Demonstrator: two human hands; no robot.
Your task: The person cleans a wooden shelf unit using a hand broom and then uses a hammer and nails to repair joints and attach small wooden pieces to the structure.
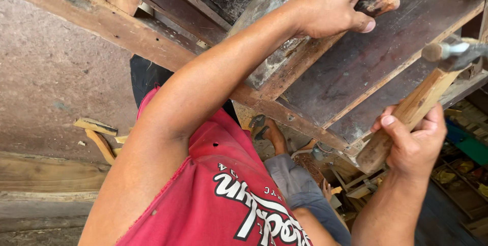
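— Both hands are busy up at that dark wooden panel (376, 58), look. His left hand (338, 7) is clenched round a stubby tool with a dark wooden handle (378, 0), fingers wrapped tight and the thumb tucked under, the butt of the handle poking out past his knuckles.

— And the other one?

— The right hand (414, 144) is closed on the shaft of a hammer (412, 111), gripping low down near the end of the pale wooden handle. The metal head (455, 52) sits just off the panel's right edge, level with its lower corner.

— Is the stubby tool touching the panel?

— It's right over the panel's upper part, but his fist hides the working end, so I can't tell whether it meets the wood. The hammer head is well apart from that fist, down and to the right of it.

— What's the panel fixed to?

— It lies in a rough wooden frame (284, 109); a long pale beam (101, 20) runs off from the panel's left side, and a greyish, dusty board (277, 60) lies just beside the panel under his forearm.

— Anything below?

— Beneath the panel, his foot in a sandal (264, 129) on the floor, and wood offcuts (99, 131) far off to the panel's lower left, past his red shirt (223, 195).
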